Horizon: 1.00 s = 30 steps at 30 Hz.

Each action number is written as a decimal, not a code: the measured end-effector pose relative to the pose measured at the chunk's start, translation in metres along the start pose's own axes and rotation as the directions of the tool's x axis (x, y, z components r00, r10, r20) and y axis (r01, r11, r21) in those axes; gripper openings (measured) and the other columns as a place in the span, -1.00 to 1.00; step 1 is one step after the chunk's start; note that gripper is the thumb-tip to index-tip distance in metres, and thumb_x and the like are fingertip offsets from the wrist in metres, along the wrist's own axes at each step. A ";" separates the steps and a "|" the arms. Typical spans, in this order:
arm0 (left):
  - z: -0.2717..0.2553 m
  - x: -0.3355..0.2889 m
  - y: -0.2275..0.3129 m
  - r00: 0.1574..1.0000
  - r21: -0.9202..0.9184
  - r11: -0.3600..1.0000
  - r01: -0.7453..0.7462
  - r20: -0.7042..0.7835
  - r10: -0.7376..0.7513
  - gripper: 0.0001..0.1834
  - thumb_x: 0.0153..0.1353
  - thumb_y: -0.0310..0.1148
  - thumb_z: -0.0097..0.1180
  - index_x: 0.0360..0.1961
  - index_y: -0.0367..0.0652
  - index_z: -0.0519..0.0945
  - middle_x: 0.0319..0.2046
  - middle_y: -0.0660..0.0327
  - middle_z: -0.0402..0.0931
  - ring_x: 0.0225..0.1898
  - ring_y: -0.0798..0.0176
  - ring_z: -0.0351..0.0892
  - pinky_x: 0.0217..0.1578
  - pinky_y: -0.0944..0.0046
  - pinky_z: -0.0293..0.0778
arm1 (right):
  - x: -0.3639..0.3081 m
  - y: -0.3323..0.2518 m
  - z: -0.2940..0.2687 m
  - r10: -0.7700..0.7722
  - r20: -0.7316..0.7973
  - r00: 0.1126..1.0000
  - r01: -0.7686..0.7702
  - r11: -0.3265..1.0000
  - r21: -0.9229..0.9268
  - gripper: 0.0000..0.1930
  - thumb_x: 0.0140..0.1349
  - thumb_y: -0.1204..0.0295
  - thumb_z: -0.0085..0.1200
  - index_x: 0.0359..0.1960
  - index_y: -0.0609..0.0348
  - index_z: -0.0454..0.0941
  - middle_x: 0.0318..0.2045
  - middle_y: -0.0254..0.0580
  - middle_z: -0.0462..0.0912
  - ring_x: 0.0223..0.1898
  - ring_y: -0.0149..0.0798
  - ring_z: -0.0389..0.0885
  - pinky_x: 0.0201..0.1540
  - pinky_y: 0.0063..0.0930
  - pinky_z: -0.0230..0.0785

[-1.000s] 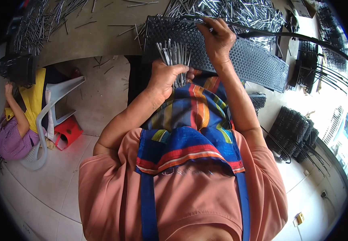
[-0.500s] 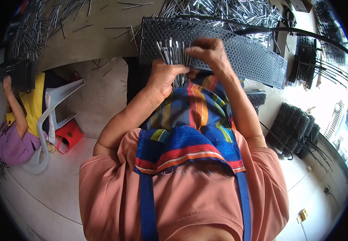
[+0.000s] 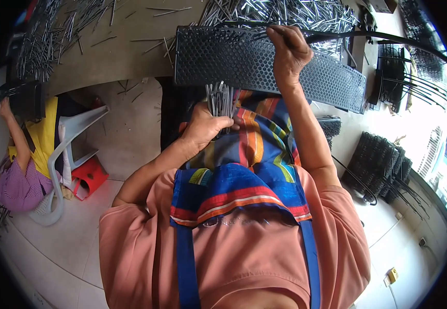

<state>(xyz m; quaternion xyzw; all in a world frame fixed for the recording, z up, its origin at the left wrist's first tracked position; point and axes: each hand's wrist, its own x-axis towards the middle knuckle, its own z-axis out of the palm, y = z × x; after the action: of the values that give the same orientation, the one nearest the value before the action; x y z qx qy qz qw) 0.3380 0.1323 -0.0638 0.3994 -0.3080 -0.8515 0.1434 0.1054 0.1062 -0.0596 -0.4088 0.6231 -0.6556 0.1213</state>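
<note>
My left hand (image 3: 205,125) is wrapped round an upright bundle of thin silvery metal strips (image 3: 220,99), held low above my striped apron (image 3: 251,136). Beyond it lies a long dark perforated metal panel (image 3: 223,56) with rows of round holes, spanning from the table edge over my lap. Over the panel's far part is my right hand (image 3: 291,54), its fingers pinched together near the upper edge. Whatever sits between those fingertips is too small to make out. Behind the panel, a big heap of loose metal strips (image 3: 285,13) covers the table.
More strips (image 3: 43,46) are piled on the brown table (image 3: 125,56) at the left. A black cable-like bar (image 3: 383,34) crosses at upper right. Black wire racks (image 3: 375,162) stand on the floor. Another person (image 3: 22,175) sits left beside a pale plastic chair (image 3: 53,190) and red container (image 3: 90,177).
My left hand has drawn the bundle down toward my lap, away from the panel. My right hand has left the bundle and moved up and right over the panel.
</note>
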 end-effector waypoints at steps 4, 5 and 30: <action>0.000 -0.002 0.004 1.000 0.024 1.000 0.002 -0.022 -0.002 -0.79 0.04 -0.69 0.10 -0.24 -0.37 0.59 -0.44 0.08 0.63 -0.44 0.21 0.66 -0.36 0.26 0.61 | 0.000 0.006 0.003 0.044 -0.040 0.998 -0.040 0.996 0.080 -0.92 0.07 0.66 0.25 -0.38 0.29 0.70 -0.42 -0.34 0.64 -0.36 -0.52 0.57 -0.26 -0.67 0.45; 0.001 -0.001 0.007 0.998 0.026 0.999 0.021 -0.056 -0.020 -0.81 0.06 -0.67 0.12 -0.25 -0.36 0.59 -0.41 0.06 0.64 -0.44 0.22 0.65 -0.35 0.26 0.59 | -0.001 0.005 0.004 0.013 -0.013 1.000 -0.013 1.000 0.009 -0.92 0.06 0.65 0.26 -0.38 0.29 0.70 -0.43 -0.33 0.65 -0.37 -0.52 0.57 -0.27 -0.68 0.43; 0.025 0.036 0.039 0.994 -0.117 0.989 -0.088 -0.073 0.080 -0.80 0.00 -0.73 0.12 -0.30 -0.41 0.61 -0.38 0.02 0.65 -0.46 0.15 0.69 -0.46 0.23 0.63 | -0.031 -0.024 -0.007 0.580 0.429 0.693 -0.500 0.815 -0.293 -0.86 0.11 0.48 0.23 -0.36 0.32 0.66 -0.62 -0.39 0.55 -0.55 -0.53 0.49 -0.53 -0.55 0.29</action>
<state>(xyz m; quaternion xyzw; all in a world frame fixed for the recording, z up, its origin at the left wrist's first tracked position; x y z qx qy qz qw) 0.2954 0.0952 -0.0478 0.4055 -0.2678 -0.8476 0.2133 0.1289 0.1372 -0.0485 -0.3700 0.7108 -0.4117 0.4340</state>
